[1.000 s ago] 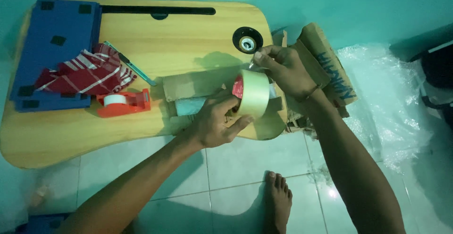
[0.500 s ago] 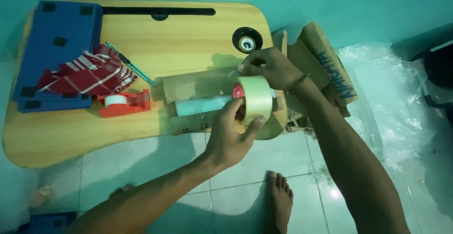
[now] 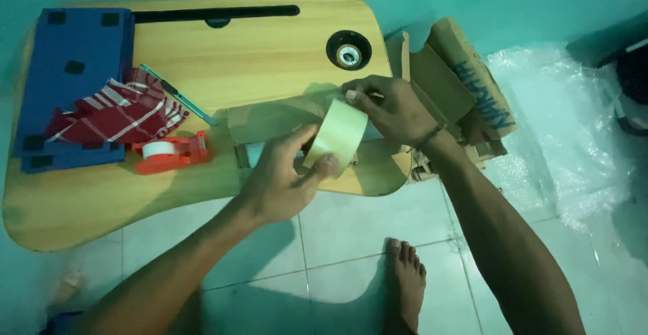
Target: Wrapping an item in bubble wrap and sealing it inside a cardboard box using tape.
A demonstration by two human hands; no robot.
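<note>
Both hands work at the wooden lap desk [image 3: 270, 51]: left hand [image 3: 283, 179] grips a tape roll [image 3: 335, 137]; right hand [image 3: 391, 109] pinches, seemingly, its loose end.

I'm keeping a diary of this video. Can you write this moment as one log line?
left hand: grips tape roll | right hand: pinches tape end over cardboard piece | nearby: red tape dispenser on wooden lap table
</note>
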